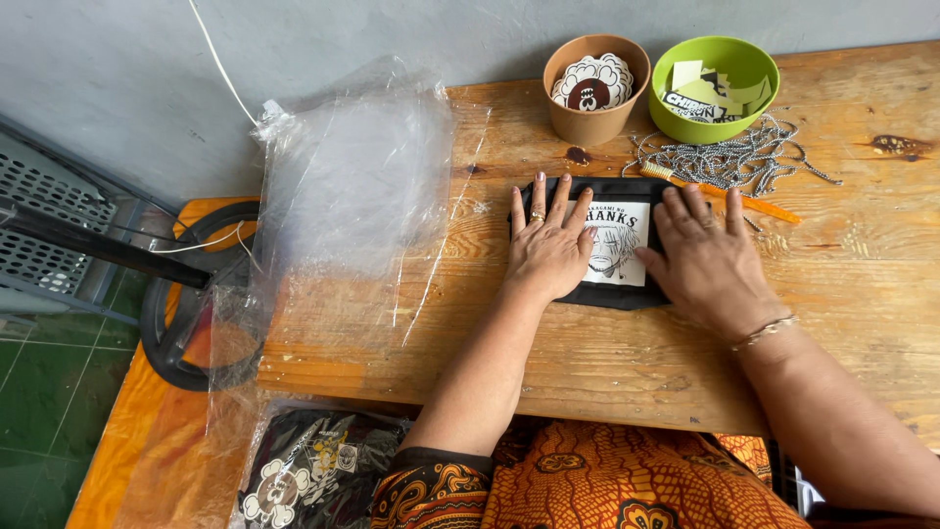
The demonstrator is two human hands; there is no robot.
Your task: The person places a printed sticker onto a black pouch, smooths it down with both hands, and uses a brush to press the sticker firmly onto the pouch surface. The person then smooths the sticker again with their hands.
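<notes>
A folded black garment (pixel 619 289) with a white printed panel showing a drawn face lies flat on the wooden table (pixel 607 362). My left hand (pixel 548 250), wearing a ring, presses flat on its left half with fingers spread. My right hand (pixel 707 260), with a bracelet at the wrist, lies flat on its right half. Only the middle strip of the print shows between the hands.
A brown cup (pixel 592 122) of round stickers and a green bowl (pixel 715 122) of paper tags stand at the back. A pile of ball chains (pixel 729 157) and an orange comb (pixel 764 206) lie behind the garment. Clear plastic bags (pixel 343 196) lie at left; packed dark garments (pixel 313 470) sit below.
</notes>
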